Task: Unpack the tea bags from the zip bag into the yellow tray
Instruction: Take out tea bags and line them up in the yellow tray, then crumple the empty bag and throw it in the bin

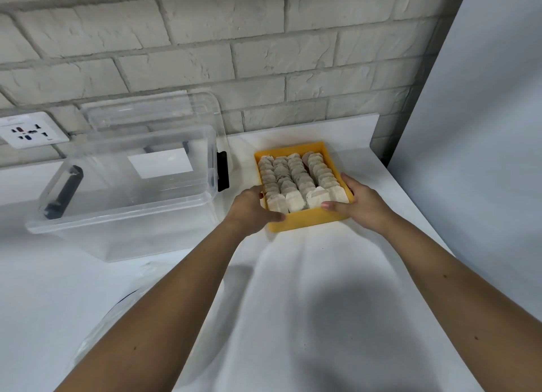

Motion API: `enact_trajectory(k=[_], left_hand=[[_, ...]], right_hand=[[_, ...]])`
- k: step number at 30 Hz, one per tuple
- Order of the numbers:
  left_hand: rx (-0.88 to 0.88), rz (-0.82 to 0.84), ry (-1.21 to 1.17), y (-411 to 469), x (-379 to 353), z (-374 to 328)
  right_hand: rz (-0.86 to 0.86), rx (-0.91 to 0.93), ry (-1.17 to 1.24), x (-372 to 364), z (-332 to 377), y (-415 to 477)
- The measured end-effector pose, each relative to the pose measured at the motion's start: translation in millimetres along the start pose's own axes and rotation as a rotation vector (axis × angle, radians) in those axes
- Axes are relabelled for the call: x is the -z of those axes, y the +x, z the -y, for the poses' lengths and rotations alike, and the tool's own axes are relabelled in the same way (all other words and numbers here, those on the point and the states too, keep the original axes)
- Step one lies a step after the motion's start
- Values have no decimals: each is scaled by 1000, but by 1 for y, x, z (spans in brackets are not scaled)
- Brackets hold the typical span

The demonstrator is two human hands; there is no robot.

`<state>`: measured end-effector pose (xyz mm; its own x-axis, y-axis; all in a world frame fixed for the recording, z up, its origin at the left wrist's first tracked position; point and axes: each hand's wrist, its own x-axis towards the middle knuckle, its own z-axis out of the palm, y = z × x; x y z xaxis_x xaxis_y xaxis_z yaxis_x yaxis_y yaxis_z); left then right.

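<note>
Left hand (252, 212) and right hand (363, 206) grip yellow tray (308, 220) at near corners | tea bags (293, 180) fill it | unpacking seems done | next: let go, check zip bag (96, 327), possibly that clear film.

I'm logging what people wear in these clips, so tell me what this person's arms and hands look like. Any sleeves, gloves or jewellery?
No sleeves show: the left forearm and right forearm are bare right down to the frame's lower edge. The left hand and right hand are ungloved, with no ring, watch or bracelet visible.
</note>
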<state>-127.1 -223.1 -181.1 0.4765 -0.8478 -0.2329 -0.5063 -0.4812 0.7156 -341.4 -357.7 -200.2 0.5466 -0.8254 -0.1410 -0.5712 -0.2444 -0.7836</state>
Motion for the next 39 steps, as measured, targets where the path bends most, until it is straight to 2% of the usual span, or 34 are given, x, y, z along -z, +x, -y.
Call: enact_trajectory(k=[11,15,18,20,23,25,27,30,32,35,39], left_hand=[[18,11,7,-6,1,1],[-11,95,36,-37,17,0],[-54,166,3,-82,42,-2],[-67,138,-41,-114,62,3],[-49,3,-68,-158,91,24],[4,-69,-2,-183,106,45],[118,-26,140,-201,114,72],[322,139,380,-217,116,111],[396,190,436,-225,111,131],[361,141,423,-231,100,145],[284,52,386,-233,87,150]], right_hand=[[-16,33,-17,0,-2,0],[-155,136,-91,-1,14,-17],[-288,285,-14,-13,29,-42],[-287,341,77,-27,39,-61],[-147,347,200,-58,53,-84],[4,340,239,-81,61,-97],[174,315,257,-104,69,-107],[408,262,258,-133,76,-114],[515,254,201,-147,77,-114],[602,262,137,-162,79,-113],[566,283,180,-171,80,-115]])
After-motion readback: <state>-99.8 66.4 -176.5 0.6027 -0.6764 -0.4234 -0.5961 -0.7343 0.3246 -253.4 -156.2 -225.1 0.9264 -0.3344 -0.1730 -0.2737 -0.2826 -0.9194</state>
